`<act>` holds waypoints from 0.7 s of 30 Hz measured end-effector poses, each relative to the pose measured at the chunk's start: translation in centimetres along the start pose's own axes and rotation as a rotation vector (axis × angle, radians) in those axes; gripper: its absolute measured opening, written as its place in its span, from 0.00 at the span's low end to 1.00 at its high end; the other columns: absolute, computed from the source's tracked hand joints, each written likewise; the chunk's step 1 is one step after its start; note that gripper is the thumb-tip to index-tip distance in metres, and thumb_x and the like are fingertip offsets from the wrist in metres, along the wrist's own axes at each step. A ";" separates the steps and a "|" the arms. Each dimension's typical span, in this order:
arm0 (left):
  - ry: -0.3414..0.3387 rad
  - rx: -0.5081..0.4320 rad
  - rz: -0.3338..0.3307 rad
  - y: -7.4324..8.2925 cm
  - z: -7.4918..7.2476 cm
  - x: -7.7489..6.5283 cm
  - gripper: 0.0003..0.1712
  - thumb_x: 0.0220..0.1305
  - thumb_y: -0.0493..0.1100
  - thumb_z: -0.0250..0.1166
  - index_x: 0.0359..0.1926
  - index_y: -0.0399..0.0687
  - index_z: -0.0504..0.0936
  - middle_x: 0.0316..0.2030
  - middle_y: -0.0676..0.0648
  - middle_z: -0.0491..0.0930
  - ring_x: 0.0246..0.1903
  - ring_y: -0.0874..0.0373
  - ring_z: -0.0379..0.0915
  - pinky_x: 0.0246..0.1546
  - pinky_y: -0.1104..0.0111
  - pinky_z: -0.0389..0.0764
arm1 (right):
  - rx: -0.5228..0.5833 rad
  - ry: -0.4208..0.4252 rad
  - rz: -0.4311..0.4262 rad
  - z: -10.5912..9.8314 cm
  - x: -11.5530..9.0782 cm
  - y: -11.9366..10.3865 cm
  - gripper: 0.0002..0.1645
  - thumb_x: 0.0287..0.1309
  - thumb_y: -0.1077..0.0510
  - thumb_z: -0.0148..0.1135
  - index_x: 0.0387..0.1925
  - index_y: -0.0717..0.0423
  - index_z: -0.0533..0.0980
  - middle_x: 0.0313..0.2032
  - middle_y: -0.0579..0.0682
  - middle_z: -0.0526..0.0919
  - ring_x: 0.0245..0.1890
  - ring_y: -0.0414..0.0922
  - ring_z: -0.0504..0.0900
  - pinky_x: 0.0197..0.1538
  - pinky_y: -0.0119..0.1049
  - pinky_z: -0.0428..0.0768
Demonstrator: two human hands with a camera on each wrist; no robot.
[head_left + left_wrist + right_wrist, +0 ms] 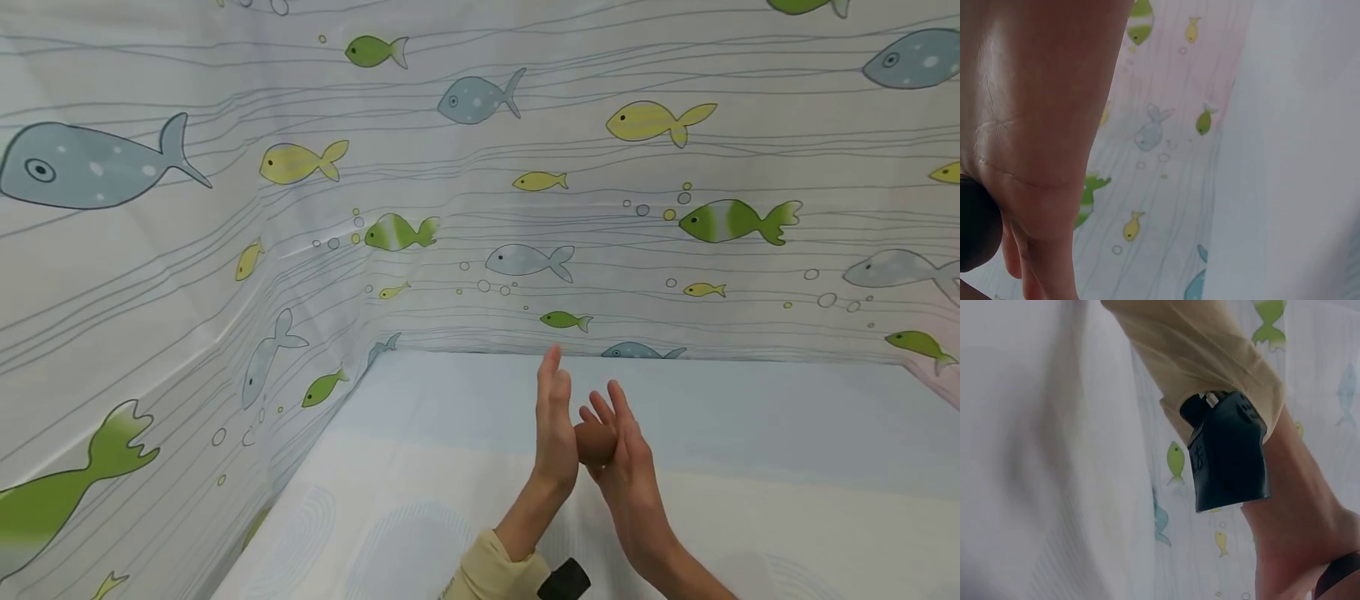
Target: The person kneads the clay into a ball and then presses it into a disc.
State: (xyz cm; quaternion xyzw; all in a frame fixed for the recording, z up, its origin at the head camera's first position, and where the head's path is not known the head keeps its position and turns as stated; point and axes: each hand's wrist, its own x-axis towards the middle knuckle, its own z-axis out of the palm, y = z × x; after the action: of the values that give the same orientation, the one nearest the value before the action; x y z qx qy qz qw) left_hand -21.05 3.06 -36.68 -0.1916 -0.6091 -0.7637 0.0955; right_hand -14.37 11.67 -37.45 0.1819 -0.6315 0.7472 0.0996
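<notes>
A brown ball (596,443), round and smooth, sits between the palms of my two hands above the table. My left hand (556,433) stands upright on its left side, fingers straight and pointing up. Against its other side lies my right hand (630,471), with fingers extended and slightly spread. In the left wrist view the ball (977,225) looks nearly black and touches the palm. Only a dark sliver of the ball (1341,575) shows at the lower right corner of the right wrist view.
A pale blue and white table surface (420,475) lies under the hands. White fabric (465,208) printed with fish rises behind and along the left. On my left wrist, by the beige sleeve (495,571), sits a black camera (566,578).
</notes>
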 end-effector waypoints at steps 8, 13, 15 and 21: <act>-0.017 0.000 -0.017 -0.5 -0.1 0.0 0.35 0.74 0.60 0.38 0.77 0.56 0.52 0.76 0.56 0.52 0.75 0.53 0.45 0.72 0.44 0.46 | 0.057 0.032 0.038 -0.1 0.1 -0.8 0.33 0.77 0.41 0.20 0.79 0.34 0.35 0.78 0.51 0.40 0.77 0.57 0.42 0.71 0.55 0.57; -0.091 0.012 -0.025 -0.7 0.5 -0.6 0.35 0.73 0.61 0.37 0.77 0.59 0.50 0.76 0.58 0.50 0.75 0.57 0.43 0.72 0.45 0.45 | 0.075 0.061 0.080 -0.7 0.3 -1.2 0.34 0.75 0.38 0.19 0.78 0.33 0.34 0.79 0.46 0.39 0.77 0.54 0.42 0.70 0.38 0.62; -0.128 0.029 -0.024 -0.8 0.9 -1.0 0.35 0.73 0.61 0.37 0.77 0.61 0.50 0.76 0.59 0.49 0.75 0.58 0.43 0.72 0.45 0.46 | 0.100 0.083 0.103 -1.0 0.5 -1.3 0.36 0.74 0.35 0.20 0.78 0.33 0.33 0.79 0.45 0.38 0.78 0.53 0.41 0.73 0.49 0.53; -0.269 0.092 -0.054 -1.4 2.7 -2.8 0.33 0.73 0.59 0.37 0.76 0.69 0.47 0.75 0.65 0.45 0.75 0.63 0.43 0.70 0.49 0.54 | 0.167 0.230 0.153 -2.3 1.2 -1.7 0.39 0.71 0.31 0.26 0.78 0.31 0.34 0.79 0.41 0.38 0.78 0.45 0.37 0.74 0.58 0.35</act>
State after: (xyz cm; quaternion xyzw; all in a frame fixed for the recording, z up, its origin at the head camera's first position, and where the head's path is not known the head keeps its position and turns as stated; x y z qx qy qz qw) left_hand -18.58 5.80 -38.58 -0.2713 -0.6556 -0.7047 0.0011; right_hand -15.13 14.13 -35.72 0.0542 -0.5634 0.8185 0.0987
